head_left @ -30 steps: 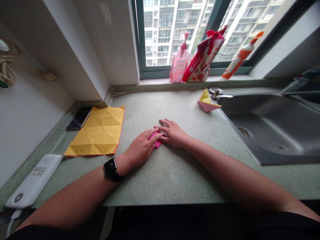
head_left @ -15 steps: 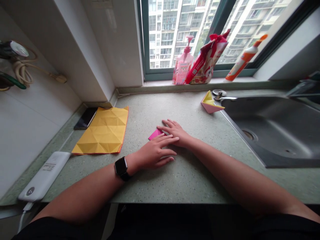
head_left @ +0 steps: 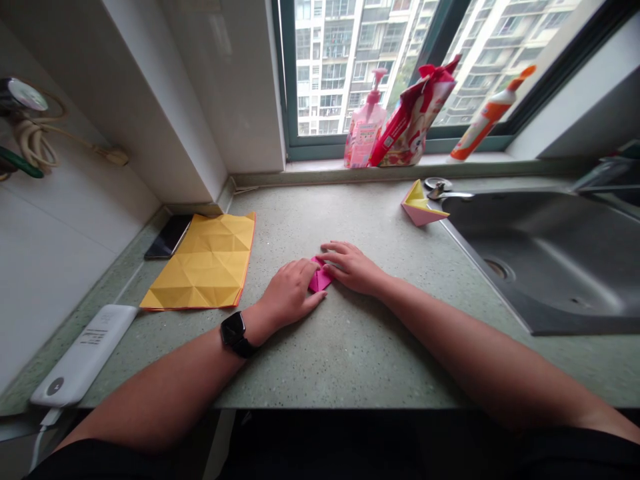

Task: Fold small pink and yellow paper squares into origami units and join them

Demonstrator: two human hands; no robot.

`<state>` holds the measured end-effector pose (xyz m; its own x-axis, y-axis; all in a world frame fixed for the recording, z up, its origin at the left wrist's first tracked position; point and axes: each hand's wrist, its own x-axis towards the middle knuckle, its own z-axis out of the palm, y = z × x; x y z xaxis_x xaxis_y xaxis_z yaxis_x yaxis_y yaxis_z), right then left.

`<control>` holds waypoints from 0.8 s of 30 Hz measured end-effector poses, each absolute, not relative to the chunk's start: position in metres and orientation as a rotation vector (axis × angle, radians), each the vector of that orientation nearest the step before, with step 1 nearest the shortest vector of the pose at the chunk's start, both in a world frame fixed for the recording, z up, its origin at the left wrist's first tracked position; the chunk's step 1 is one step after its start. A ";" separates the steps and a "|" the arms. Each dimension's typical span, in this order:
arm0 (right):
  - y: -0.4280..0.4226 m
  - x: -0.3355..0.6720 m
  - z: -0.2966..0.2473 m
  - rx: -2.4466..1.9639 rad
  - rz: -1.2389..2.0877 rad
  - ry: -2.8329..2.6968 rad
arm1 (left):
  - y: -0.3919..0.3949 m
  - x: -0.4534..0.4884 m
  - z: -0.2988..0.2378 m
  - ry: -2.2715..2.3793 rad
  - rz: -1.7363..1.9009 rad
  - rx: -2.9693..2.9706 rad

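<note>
Since the pink paper (head_left: 321, 281) is already folded small, some creasing looks done; can't tell how many folds are left. It lies mid-counter (head_left: 390, 363), between front and back edges. Left hand (head_left: 287, 291) sits loosely spread over its left side, right hand (head_left: 356, 269) has fingers on its right side; neither is clenched. Count: one pink piece, one folded yellow-and-pink piece (head_left: 423, 213) near the sink's (head_left: 493, 273) back-left corner, one creased yellow stack (head_left: 203, 260) toward the counter's left edge (sheets uncountable), one phone (head_left: 167, 237), one power bank (head_left: 83, 360).
</note>
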<state>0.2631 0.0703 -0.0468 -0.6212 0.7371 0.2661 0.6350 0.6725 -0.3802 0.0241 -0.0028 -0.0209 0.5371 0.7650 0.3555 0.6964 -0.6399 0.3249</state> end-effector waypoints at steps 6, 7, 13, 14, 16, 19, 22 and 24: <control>0.066 0.270 -0.039 -0.741 0.427 -2.486 | -0.001 0.015 -0.013 1.265 0.753 2.580; 0.066 0.270 -0.038 -0.723 0.420 -2.489 | -0.001 0.014 -0.011 1.274 0.756 2.571; 0.066 0.267 -0.035 -0.727 0.444 -2.443 | -0.001 0.010 -0.004 1.260 0.801 2.524; 0.067 0.267 -0.035 -0.728 0.456 -2.436 | -0.001 0.010 -0.003 1.255 0.808 2.523; 0.067 0.267 -0.035 -0.745 0.472 -2.429 | 0.000 0.010 -0.003 1.244 0.818 2.520; 0.066 0.266 -0.033 -0.804 0.490 -2.408 | 0.002 0.008 -0.005 1.221 0.830 2.498; 0.064 0.265 -0.030 -0.844 0.522 -2.353 | 0.006 0.006 -0.010 1.167 0.851 2.465; 0.062 0.263 -0.029 -0.851 0.550 -2.307 | 0.010 0.004 -0.013 1.140 0.887 2.443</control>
